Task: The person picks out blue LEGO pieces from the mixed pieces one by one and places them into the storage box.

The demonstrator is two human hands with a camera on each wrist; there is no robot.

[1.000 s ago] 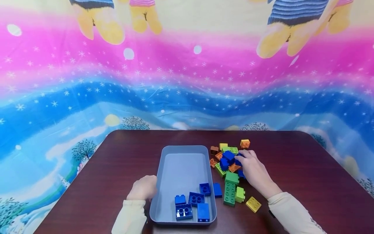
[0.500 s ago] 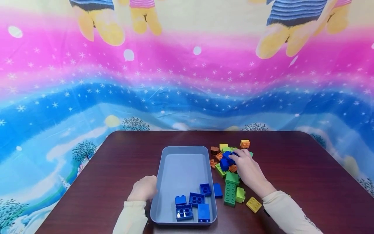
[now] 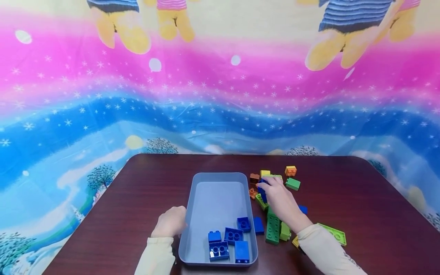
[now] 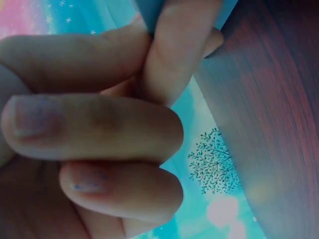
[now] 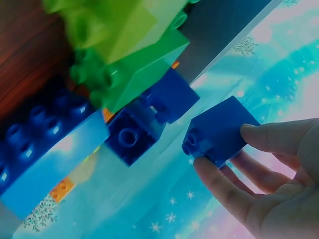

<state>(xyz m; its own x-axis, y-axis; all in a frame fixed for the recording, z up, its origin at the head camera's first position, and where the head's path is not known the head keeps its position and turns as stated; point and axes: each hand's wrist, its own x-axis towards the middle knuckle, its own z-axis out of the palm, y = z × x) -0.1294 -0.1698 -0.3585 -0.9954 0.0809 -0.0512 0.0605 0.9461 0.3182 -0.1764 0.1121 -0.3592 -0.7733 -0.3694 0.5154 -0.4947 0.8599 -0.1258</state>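
Note:
My right hand is over the brick pile on the right of the table. In the right wrist view it holds a blue brick between thumb and fingertips, its studs facing left. Close by are other blue bricks and a green brick topped by a lime one. My left hand grips the left rim of a grey-blue tray, thumb and forefinger pinching its edge, the other fingers curled. Several blue bricks lie in the tray's near end.
Just right of the tray lies a blue brick. Near my right forearm are a tall green brick and a flat lime piece. Farther back sit a green brick and an orange brick. A printed cloth hangs behind the table.
My right hand has moved left across the pile, uncovering the green brick at the back and the flat lime piece by the sleeve. My left hand keeps its hold on the tray.

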